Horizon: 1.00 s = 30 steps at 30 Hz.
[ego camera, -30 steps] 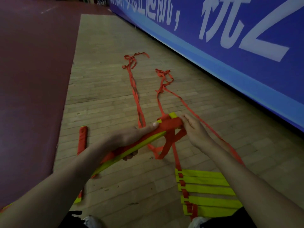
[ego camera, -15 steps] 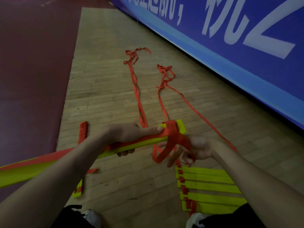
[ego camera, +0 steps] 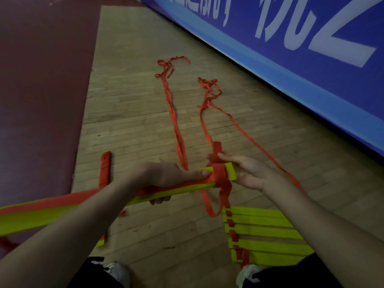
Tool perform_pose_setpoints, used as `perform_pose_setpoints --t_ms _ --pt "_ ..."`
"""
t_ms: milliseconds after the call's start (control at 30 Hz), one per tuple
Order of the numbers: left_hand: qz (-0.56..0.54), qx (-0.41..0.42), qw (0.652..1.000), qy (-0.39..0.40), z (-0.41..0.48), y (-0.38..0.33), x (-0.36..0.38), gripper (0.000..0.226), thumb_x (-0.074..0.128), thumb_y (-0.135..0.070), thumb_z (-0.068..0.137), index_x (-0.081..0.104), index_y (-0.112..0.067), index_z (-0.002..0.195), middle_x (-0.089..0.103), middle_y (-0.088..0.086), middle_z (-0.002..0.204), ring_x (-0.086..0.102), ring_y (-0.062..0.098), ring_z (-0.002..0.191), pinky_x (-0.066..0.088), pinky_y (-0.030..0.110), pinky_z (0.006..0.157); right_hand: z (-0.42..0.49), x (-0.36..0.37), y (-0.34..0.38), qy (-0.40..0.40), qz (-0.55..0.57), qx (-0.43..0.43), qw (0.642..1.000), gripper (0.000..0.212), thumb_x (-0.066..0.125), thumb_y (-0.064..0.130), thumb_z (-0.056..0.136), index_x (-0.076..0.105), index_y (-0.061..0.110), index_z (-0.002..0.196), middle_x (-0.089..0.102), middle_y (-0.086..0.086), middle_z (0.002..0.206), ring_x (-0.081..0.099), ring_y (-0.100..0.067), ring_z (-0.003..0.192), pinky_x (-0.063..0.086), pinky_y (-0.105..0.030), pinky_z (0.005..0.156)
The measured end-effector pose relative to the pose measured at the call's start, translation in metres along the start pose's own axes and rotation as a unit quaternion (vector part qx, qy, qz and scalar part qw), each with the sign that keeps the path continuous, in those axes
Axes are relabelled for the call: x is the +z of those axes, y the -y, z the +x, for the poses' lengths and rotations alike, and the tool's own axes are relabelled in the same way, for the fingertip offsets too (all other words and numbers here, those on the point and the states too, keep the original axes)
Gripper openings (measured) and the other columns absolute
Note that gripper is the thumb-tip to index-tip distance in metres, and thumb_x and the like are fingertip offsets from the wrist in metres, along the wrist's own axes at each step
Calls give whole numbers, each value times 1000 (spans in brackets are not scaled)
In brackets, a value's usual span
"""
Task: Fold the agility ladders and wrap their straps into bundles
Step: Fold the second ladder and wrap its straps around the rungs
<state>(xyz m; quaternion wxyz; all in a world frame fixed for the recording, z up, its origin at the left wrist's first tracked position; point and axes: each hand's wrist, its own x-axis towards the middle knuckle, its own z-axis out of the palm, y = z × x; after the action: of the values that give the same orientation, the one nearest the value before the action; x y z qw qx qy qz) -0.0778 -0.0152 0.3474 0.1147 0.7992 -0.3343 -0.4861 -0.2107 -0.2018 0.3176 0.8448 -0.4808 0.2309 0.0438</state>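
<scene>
On the far left, a dark red floor covering [ego camera: 31,100] met a strip of pale wooden floor [ego camera: 135,121] that ran away between it and the wall. Near that seam a wrapped bundle [ego camera: 105,169] of red and yellow lay on the boards, partly hidden by the left forearm. The left hand [ego camera: 164,177] gripped a folded ladder [ego camera: 182,189] held level above the floor, fingers curled beneath its yellow rungs and one fingertip pressed on the red strap [ego camera: 218,173] wound around its right end. Beyond it, loose straps [ego camera: 176,125] trailed away over the wood to tangled ends. The right hand [ego camera: 249,173] pinched the strap's upright tail between thumb and forefinger (the other fingers lay straight behind the ladder's end), with a slack loop hanging below. Under the right forearm a second ladder [ego camera: 266,235] lay flat, its rungs stacked. A blue banner [ego camera: 291,69] with white lettering lined the right side.
</scene>
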Motion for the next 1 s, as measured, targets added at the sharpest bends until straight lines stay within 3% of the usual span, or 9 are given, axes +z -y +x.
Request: perform_pose_setpoints --t_ms 67,233,400,567,667,733,800,900,1000 --pt "9 -12 1000 7 3 1 4 98 49 -99 43 63 -10 81 63 7 54 60 24 46 54 32 50 1 3 2 -26 33 -47 998 24 60 10 79 67 4 101 75 -8 89 72 -14 79 59 -26 66" --pt "57 -31 998 15 10 0 17 100 47 -99 45 63 -6 78 63 7 51 60 23 43 54 31 49 -5 10 14 -41 29 -130 990 23 50 -6 90 62 4 106 75 -7 90 73 -16 83 57 -26 77" --pt "64 -56 996 -5 16 3 18 99 43 -96 51 57 -4 82 64 10 56 61 22 42 54 30 49 -18 25 21 -34 40 -212 976 29 55 -5 82 61 8 108 74 -7 95 72 -17 83 57 -29 77" --pt "56 -72 990 -106 20 14 7 88 43 -90 64 54 -4 81 65 15 62 61 22 38 50 28 41 -39 29 33 10 114 -278 954 35 59 4 81 60 16 114 72 -2 102 66 -10 70 57 -27 69" --pt "47 -74 977 -195 18 27 -9 90 42 -91 64 58 -4 76 64 12 58 62 21 37 47 25 38 -45 28 30 25 127 -295 947 39 60 7 83 56 20 120 69 -2 115 65 -10 73 54 -27 65" --pt "59 -71 958 -271 15 33 -18 93 38 -96 59 61 -7 70 64 8 54 62 20 36 49 24 42 -43 30 25 4 129 -283 951 43 61 9 81 53 21 122 68 -1 115 63 -10 70 53 -24 59" --pt "56 -64 944 -320 11 37 -25 99 30 -101 51 62 -9 67 64 6 50 62 19 35 57 32 52 -36 31 18 -39 161 -233 958 39 62 9 80 55 18 117 70 -3 103 61 -9 61 52 -22 52" --pt "53 -46 928 -366 6 38 -31 106 18 -104 42 62 -11 66 60 2 41 60 17 34 59 39 63 -23 34 0 -120 162 -113 973 6 55 6 89 61 9 90 67 -3 70 60 -9 49 52 -21 48" --pt "43 -34 919 -390 3 34 -32 103 18 -103 46 61 -11 68 61 3 44 62 19 38 58 39 65 -9 33 -29 -145 77 -22 986 17 54 5 90 62 6 75 66 -5 62 66 -16 58 52 -30 68"
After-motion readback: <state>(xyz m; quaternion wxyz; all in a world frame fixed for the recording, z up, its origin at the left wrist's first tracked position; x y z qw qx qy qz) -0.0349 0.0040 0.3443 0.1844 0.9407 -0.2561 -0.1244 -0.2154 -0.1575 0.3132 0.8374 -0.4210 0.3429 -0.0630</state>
